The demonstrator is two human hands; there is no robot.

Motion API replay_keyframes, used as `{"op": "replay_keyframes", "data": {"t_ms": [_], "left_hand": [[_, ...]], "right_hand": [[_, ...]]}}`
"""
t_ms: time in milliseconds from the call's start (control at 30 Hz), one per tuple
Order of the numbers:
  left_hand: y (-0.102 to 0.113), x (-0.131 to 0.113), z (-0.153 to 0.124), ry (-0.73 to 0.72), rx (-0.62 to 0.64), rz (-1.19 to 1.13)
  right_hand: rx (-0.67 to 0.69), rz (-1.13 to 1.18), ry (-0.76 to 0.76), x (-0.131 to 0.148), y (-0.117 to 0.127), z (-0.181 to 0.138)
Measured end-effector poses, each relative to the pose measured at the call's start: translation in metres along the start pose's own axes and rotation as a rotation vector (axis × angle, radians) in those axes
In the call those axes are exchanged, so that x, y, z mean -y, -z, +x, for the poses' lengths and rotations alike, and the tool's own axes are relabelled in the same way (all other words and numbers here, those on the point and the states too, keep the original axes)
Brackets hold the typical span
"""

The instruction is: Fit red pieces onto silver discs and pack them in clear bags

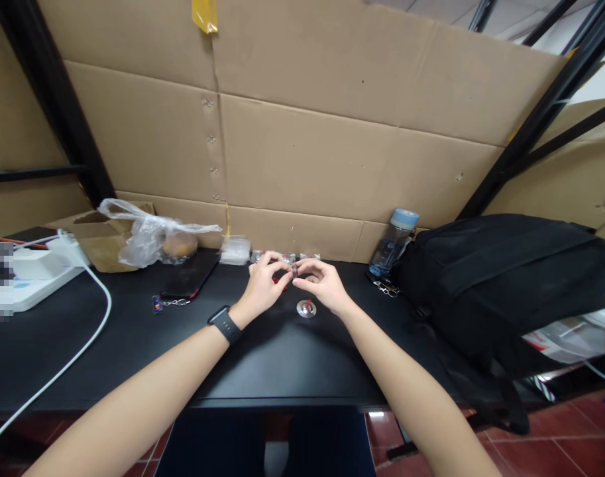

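My left hand [266,281], with a black watch [224,323] on its wrist, pinches a small, dark, shiny piece [295,270] between thumb and fingertips. From the other side, the thumb and fingers of my right hand [326,283] close on the same piece. It is too small to name. Below the hands, a shiny round metal disc [302,313] with a red bit at its middle lies on the black table [302,371]. Something red [281,285] shows partly behind my left fingers. Small clear packets [309,256] lie just beyond the hands, partly covered by them.
To the left are a stack of clear bags [235,250], a dark phone-like slab [189,275], a plastic bag [153,232] with round orange-brown things, and a white power strip [38,278] with a cable. A water bottle [392,244] and black backpack [501,285] stand right. Cardboard [307,146] walls the back.
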State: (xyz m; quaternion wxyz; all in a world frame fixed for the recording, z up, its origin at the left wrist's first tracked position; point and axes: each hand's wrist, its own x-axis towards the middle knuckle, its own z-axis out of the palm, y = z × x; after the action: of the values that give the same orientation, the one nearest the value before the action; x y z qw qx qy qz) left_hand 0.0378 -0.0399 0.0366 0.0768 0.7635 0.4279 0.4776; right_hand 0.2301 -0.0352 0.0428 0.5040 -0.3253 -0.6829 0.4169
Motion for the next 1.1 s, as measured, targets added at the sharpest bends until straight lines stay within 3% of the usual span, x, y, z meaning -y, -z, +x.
{"op": "replay_keyframes", "data": {"t_ms": [367, 633, 900, 1100], "left_hand": [[0.000, -0.006, -0.003, -0.008, 0.019, 0.183], [0.001, -0.008, -0.005, -0.037, 0.024, 0.193], [0.001, -0.008, -0.004, -0.084, -0.016, 0.187], [0.000, -0.003, -0.004, -0.119, 0.033, 0.148]], "right_hand": [[0.039, 0.005, -0.018, -0.001, 0.000, -0.001], [0.015, -0.123, -0.004, -0.003, 0.003, 0.000], [0.111, -0.304, 0.104, -0.006, 0.012, 0.005], [0.131, -0.416, 0.103, -0.004, 0.011, 0.003]]}}
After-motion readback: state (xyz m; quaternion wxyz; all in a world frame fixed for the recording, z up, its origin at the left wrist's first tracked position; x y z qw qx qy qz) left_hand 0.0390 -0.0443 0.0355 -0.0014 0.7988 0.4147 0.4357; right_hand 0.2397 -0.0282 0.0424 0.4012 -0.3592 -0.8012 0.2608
